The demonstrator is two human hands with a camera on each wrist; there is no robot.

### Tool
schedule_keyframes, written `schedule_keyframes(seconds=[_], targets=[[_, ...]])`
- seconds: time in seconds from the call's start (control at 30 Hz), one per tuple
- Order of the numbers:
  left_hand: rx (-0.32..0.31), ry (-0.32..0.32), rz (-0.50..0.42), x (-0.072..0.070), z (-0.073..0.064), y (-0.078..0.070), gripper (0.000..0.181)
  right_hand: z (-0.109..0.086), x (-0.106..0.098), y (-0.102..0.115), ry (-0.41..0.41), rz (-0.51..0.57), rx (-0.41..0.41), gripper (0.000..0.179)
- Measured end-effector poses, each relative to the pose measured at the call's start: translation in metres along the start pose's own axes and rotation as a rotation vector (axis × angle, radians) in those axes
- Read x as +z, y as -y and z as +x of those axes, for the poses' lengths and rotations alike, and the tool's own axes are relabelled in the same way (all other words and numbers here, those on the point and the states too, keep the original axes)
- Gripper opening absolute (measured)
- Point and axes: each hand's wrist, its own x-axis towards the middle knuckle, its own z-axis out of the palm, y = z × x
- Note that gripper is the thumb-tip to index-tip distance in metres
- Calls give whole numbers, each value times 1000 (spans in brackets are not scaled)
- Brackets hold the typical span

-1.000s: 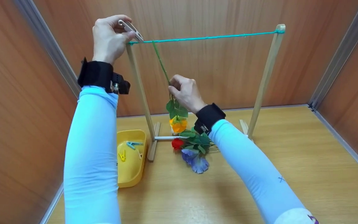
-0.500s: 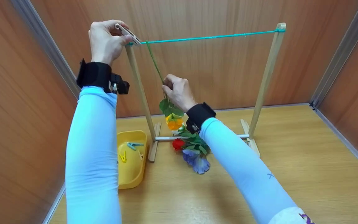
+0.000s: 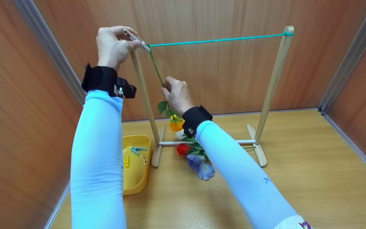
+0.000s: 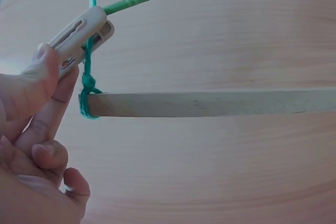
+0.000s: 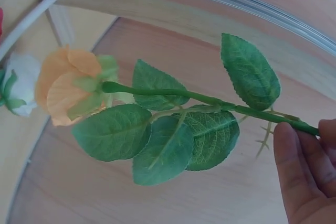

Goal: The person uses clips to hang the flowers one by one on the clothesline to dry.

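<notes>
Against wood-grain panels (image 3: 218, 73), above a wooden counter (image 3: 313, 178): pinches a clothespin (image 4: 89, 23) between thumb and fingers of the left hand (image 3: 113, 46), prongs astride turquoise cord (image 3: 208, 41) near a post (image 3: 143, 86). Holds a yellow flower (image 3: 176, 124) head-down in the right hand (image 3: 178, 93), pinched by its green stem (image 3: 156, 67), upper end at the clothespin's tip.

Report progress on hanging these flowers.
Done: the teal string is tied between two wooden posts.
In hand: the left hand pinches a beige slotted clothespin at the string; the right hand holds a yellow-orange flower by its thin green stem. Whether the stem is clamped is unclear.
Remaining, probably: the red flower, white flower and blue-purple flowers lying below; a light-blue clothespin is in the yellow rectangular tray.
</notes>
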Motion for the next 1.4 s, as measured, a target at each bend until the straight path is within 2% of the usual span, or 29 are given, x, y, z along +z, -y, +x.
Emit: schedule_keyframes(seconds=[0.2,0.53,0.8,1.0,1.2,1.4], targets=[[-42,-5,-49,1,-1,2,10,0,5,8,16,-8,3,10],[-45,6,-60,2,-1,-1,12,2,6,11,2,-49,-14,11],[-17,17,1,2,-3,-4,14,2,5,12,13,-41,29,11],[13,48,10,4,-3,-3,19,2,6,13,20,-64,52,13],[57,81,47,5,-5,3,28,3,1,11,93,-121,31,17],[82,78,37,6,-4,7,30,5,-7,9,129,-131,-33,17]])
